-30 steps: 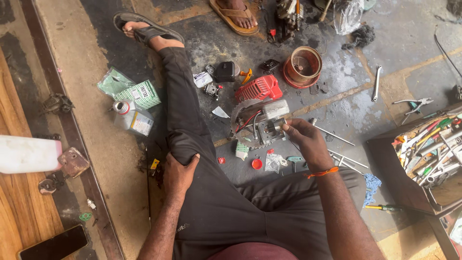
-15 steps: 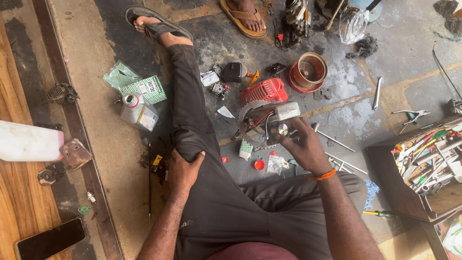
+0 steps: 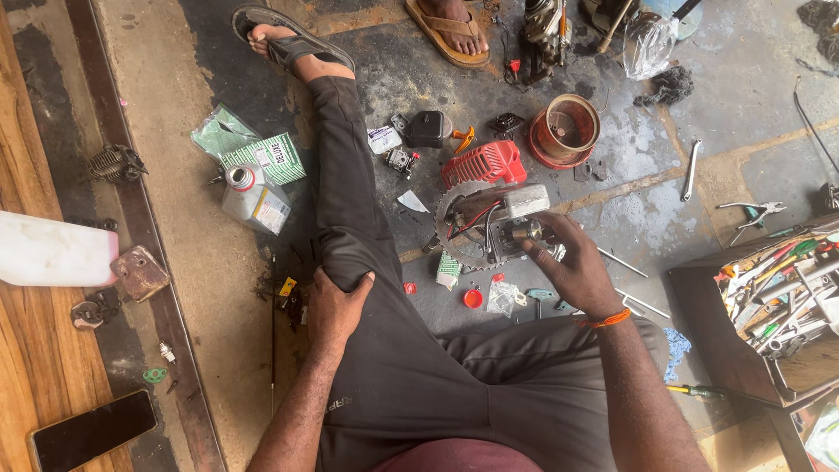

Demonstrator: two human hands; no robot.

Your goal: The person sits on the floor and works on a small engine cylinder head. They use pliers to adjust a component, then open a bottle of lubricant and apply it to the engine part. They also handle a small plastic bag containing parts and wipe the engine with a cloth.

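Note:
I sit on a workshop floor with my left leg (image 3: 345, 188) stretched out in dark trousers. My left hand (image 3: 336, 308) rests on that knee and grips the cloth. My right hand (image 3: 572, 267) reaches forward, its fingers closed on a small engine assembly (image 3: 489, 229) with a toothed round plate, red wires and a whitish block on top. A red ribbed engine cover (image 3: 483, 163) lies just beyond it. Small parts lie below my right hand: a red cap (image 3: 473, 298), a clear plastic bag (image 3: 504, 299) and a green-and-white packet (image 3: 447, 268).
A rusty round drum (image 3: 565, 131) sits at the back. Oil bottle (image 3: 254, 199) and green packets (image 3: 262, 156) lie left of my leg. An open toolbox (image 3: 769, 323) stands at right, pliers (image 3: 750, 215) and a spanner (image 3: 691, 170) near it. Another person's sandalled foot (image 3: 450, 26) is at top. A phone (image 3: 92, 430) lies bottom left.
The view has shifted slightly. My right hand stays on the engine assembly and my left hand stays on my knee.

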